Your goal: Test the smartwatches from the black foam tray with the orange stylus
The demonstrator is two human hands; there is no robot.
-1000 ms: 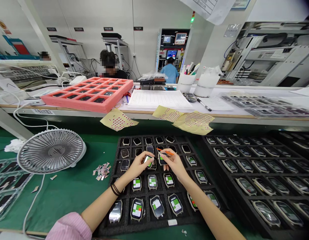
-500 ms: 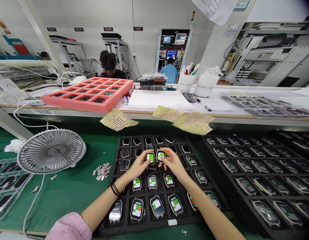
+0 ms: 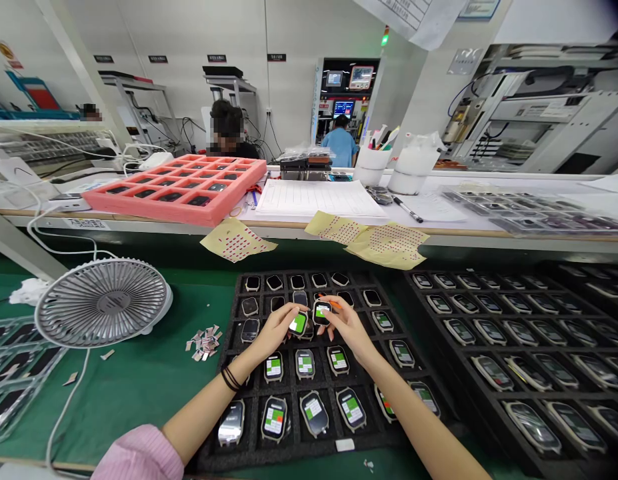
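Over the black foam tray (image 3: 269,455), each of my hands grips a smartwatch case without a strap. My left hand (image 3: 275,331) is closed on one watch (image 3: 298,324), tilted, its screen lit green and white. The other watch (image 3: 321,312), lit in the same colours, sits between the fingers of my right hand (image 3: 349,328). A thin orange object (image 3: 335,305) shows at the right fingers; its kind cannot be made out. Several watches lie in the tray's compartments, the nearer ones with lit screens, such as this watch (image 3: 274,419), the farther ones mostly dark.
A second black tray (image 3: 481,393) of watches stands to the right. On the left are a grey fan (image 3: 106,303), a pile of small tabs (image 3: 203,343) and a clear plastic tray (image 3: 39,381). The shelf behind bears a pink foam tray (image 3: 209,212) and paper sheets (image 3: 319,199); yellow sticker sheets (image 3: 239,240) hang from its edge.
The watch in my left hand has turned and tilted, and dipped slightly. My right thumb has moved off the screen of its watch. My arms stay in place.
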